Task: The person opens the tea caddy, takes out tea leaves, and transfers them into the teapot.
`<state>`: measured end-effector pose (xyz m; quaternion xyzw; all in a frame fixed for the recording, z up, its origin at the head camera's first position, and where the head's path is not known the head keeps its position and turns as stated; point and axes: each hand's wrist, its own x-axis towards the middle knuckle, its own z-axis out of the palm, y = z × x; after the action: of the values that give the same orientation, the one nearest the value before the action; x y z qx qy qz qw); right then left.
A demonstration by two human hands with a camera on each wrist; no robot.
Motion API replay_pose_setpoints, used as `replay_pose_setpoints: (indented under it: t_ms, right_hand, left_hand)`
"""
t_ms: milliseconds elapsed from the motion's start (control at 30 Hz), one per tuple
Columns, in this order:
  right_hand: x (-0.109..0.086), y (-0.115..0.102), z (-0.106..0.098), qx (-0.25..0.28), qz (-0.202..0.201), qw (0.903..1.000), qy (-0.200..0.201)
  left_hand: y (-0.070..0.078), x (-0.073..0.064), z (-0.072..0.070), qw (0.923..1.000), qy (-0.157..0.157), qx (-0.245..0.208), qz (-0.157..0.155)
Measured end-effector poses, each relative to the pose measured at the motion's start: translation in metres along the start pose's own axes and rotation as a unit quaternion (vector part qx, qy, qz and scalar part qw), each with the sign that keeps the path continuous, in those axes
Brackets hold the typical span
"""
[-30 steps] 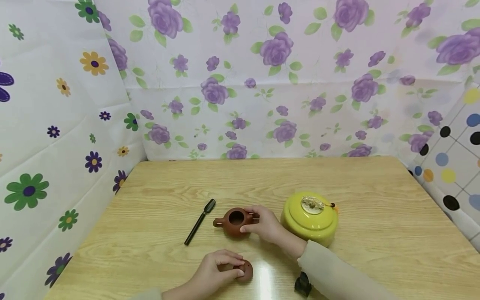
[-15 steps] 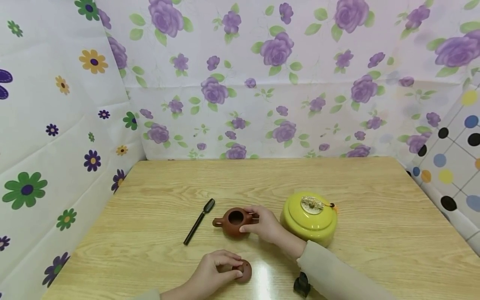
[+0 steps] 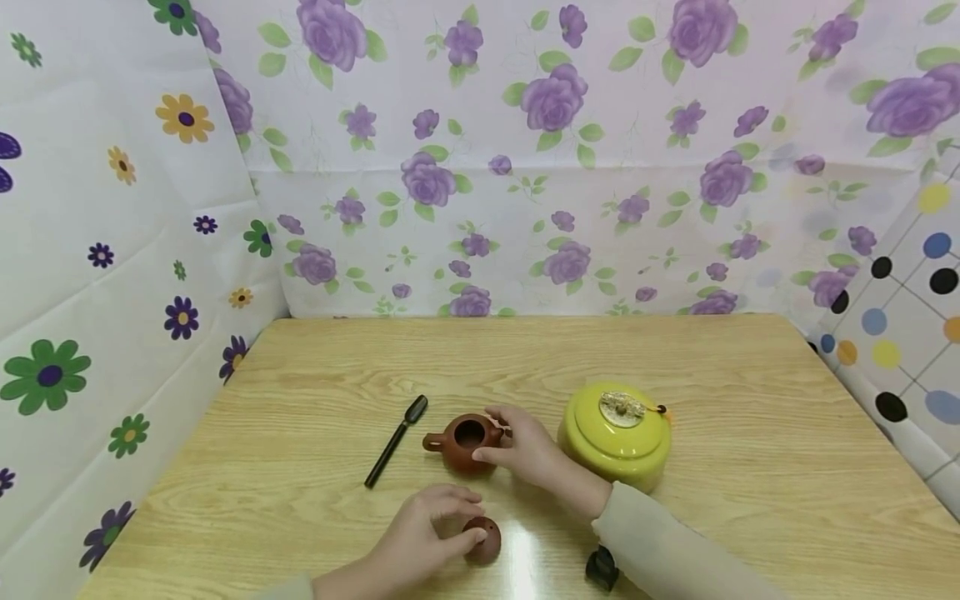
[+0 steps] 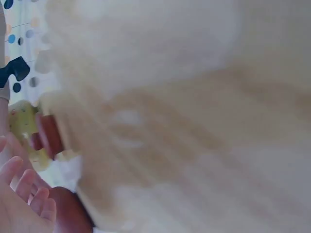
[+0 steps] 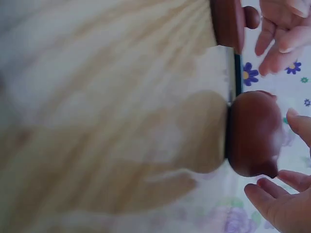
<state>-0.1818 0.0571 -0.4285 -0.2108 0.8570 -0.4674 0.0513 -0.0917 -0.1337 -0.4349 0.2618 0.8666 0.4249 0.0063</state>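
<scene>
A reddish-brown clay teapot (image 3: 452,457) stands lidless on the wooden table, its handle pointing left. My right hand (image 3: 525,450) is at the spout side, thumb and fingers spread around it. In the right wrist view a gap shows between the teapot (image 5: 255,133) and the thumb (image 5: 300,125). Nearer to me, the teapot's small round lid (image 3: 489,546) lies on the table, knob up. My left hand (image 3: 420,533) is over the lid with thumb and fingers parted. The left wrist view shows its fingers (image 4: 39,198) loose, apart from the lid (image 4: 52,136).
A yellow lidded jar (image 3: 611,446) with an ornate metal knob stands right of the teapot, close to the right forearm. Left of the teapot lies a dark tea scoop (image 3: 396,442). Flower-patterned cloth (image 3: 495,225) hangs behind the table.
My left fingers have opened and come away from the lid, which stays on the table. My right fingers have loosened from the teapot, which stays put. The head view has shifted slightly.
</scene>
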Motion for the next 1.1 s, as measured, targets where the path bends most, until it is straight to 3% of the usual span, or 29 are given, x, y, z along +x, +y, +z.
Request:
replay_pose_setpoints:
  t_ms: [233, 367, 533, 867, 1100]
  right_hand:
    - [-0.003, -0.017, -0.014, -0.02, -0.003, 0.9997, 0.015]
    - [-0.007, -0.027, -0.026, -0.042, -0.025, 0.9981, 0.037]
    - [-0.013, -0.037, -0.042, -0.062, -0.025, 0.9956, 0.066]
    - [-0.021, -0.045, -0.072, -0.116, -0.075, 0.9841, 0.111]
    - [-0.033, -0.037, -0.096, -0.144, -0.085, 0.9748, 0.147]
  left_hand:
    - [0.013, 0.013, -0.008, 0.9984, 0.041, 0.017, 0.036]
    - [0.015, 0.022, -0.013, 0.9945, 0.076, 0.015, 0.07]
    - [0.021, 0.036, -0.016, 0.9924, 0.1, -0.009, 0.072]
    - [0.037, 0.061, -0.017, 0.9951, 0.074, -0.038, 0.054]
    - [0.032, 0.085, -0.01, 0.9956, 0.049, -0.011, 0.079]
